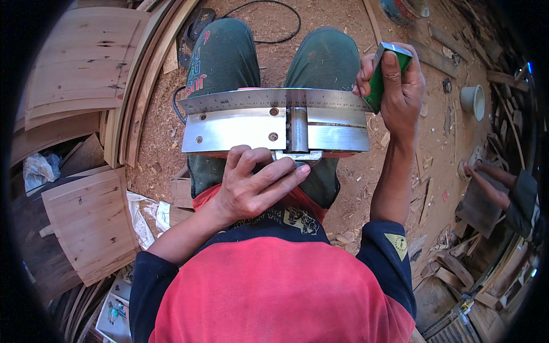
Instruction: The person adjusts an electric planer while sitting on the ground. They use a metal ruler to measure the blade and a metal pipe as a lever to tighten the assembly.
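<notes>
Floor (274, 64) with wood bits spreads all around, and over two green trouser legs (323, 63) is a shiny planer (234, 128), flat side up. A long ruler (274, 99) runs along its far edge, and on the right the right hand (398, 94) has a tight grip on the ruler's green handle (376, 87). The left hand (251, 183) is at the planer's near edge; what its grip holds, I cannot tell.

My lap (209, 174) carries the upturned planer (246, 128). The floor (437, 134) around me bears shavings (163, 137), a black cable (274, 42) and a white bucket (472, 103).
</notes>
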Demonstrator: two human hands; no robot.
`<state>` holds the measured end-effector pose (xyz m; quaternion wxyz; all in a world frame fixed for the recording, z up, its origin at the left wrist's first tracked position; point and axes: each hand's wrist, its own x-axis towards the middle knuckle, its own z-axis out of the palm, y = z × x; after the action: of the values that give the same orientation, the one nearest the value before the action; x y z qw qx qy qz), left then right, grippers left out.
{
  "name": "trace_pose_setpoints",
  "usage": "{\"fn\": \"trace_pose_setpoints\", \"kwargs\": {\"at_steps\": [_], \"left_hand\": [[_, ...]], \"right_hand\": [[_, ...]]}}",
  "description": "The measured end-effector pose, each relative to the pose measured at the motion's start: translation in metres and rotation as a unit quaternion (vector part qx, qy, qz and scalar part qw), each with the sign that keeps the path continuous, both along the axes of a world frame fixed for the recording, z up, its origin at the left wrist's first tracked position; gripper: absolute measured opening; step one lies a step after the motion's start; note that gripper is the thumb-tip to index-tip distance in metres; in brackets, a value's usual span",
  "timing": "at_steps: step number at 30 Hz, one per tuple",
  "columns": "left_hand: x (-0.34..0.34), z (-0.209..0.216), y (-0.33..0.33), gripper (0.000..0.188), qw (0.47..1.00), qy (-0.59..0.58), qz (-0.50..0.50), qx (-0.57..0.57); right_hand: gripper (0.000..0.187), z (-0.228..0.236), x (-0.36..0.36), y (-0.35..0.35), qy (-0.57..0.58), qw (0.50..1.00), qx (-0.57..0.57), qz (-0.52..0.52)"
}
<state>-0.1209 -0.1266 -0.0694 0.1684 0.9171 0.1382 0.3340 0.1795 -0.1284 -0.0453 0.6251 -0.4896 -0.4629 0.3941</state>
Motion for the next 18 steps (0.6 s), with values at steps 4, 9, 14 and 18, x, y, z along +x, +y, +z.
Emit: {"fn": "trace_pose_setpoints", "kwargs": {"at_steps": [4, 9, 14, 18], "left_hand": [[-0.0012, 0.0013, -0.0014, 0.043, 1.000, 0.019, -0.003, 0.003], [-0.0019, -0.0014, -0.0025, 0.049, 1.000, 0.022, 0.003, 0.010], [-0.0020, 0.0049, 0.0001, 0.042, 1.000, 0.027, -0.005, 0.001], [0.0019, -0.0010, -0.0003, 0.037, 1.000, -0.011, 0.005, 0.002]], "right_hand": [[0.029, -0.0013, 0.0008, -0.0002, 0.007, 1.000, 0.000, 0.000], [0.028, 0.0014, -0.0013, -0.0012, 0.002, 1.000, -0.001, -0.003], [0.028, 0.0004, 0.0002, -0.0013, -0.006, 1.000, 0.008, 0.001], [0.028, 0.0015, -0.0019, -0.0022, -0.009, 1.000, 0.017, 0.003]]}}
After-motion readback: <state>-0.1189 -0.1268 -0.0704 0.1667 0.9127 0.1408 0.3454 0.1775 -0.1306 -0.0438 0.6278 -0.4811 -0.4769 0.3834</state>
